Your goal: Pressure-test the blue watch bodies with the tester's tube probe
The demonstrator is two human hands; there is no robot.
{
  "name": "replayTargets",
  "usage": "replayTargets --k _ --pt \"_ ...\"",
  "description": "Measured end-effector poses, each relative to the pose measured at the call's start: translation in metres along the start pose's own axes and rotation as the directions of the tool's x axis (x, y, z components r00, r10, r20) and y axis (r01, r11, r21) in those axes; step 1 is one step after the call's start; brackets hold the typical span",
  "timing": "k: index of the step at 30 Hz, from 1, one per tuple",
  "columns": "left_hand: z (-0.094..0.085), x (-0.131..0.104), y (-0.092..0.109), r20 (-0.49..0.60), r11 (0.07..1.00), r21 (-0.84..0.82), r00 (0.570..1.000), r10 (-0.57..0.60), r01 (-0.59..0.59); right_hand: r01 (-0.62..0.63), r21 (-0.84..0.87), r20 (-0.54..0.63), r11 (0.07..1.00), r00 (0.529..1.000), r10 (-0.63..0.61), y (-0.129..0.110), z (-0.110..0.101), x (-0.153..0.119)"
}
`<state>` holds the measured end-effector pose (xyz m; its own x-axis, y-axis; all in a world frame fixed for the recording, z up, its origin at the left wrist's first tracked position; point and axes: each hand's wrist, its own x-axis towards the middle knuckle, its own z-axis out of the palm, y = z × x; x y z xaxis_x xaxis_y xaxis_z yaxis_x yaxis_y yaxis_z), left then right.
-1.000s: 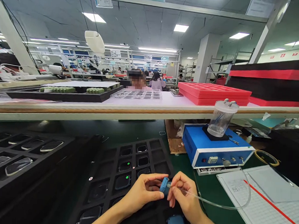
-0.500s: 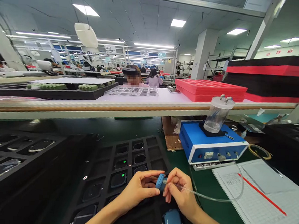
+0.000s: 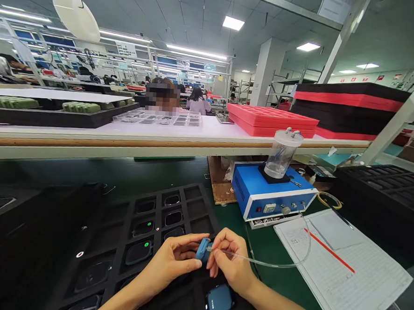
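Between the thumb and fingers of my left hand [image 3: 165, 264] is a small blue watch case [image 3: 201, 249], held tilted on its edge. My right hand [image 3: 234, 265] pinches the end of a clear tube [image 3: 273, 265], whose tip meets the case's side; whether it enters an opening cannot be made out. Below the right hand, a second blue watch case [image 3: 220, 301] lies on the black foam tray [image 3: 177, 270]. Several dark watch bodies with glassy faces, including one dark watch [image 3: 139, 253] with a green dot, sit in the tray's pockets.
The tube runs to a blue machine [image 3: 278, 192] carrying a clear cylinder [image 3: 282, 155]. Written sheets [image 3: 347, 276] with a red stick [image 3: 329, 250] lie at right. A shelf edge [image 3: 123, 150] crosses ahead, bearing red foam trays [image 3: 270, 121]. More black foam [image 3: 384, 184] stands far right.
The view has swung to the right, so the surroundings sit further left in the picture. Both hands keep the same hold on the watch case and the tube.
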<state>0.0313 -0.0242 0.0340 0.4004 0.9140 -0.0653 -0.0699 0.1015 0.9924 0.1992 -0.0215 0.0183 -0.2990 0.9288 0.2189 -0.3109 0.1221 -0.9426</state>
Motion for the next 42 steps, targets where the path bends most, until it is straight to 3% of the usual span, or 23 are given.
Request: replayTargets --k 42 --pt "-0.0022 0.0007 -0.0027 0.024 1.000 -0.023 1.000 0.001 0.000 0.008 0.017 0.010 1.000 1.000 -0.009 -0.0006 -0.0008 0.0001"
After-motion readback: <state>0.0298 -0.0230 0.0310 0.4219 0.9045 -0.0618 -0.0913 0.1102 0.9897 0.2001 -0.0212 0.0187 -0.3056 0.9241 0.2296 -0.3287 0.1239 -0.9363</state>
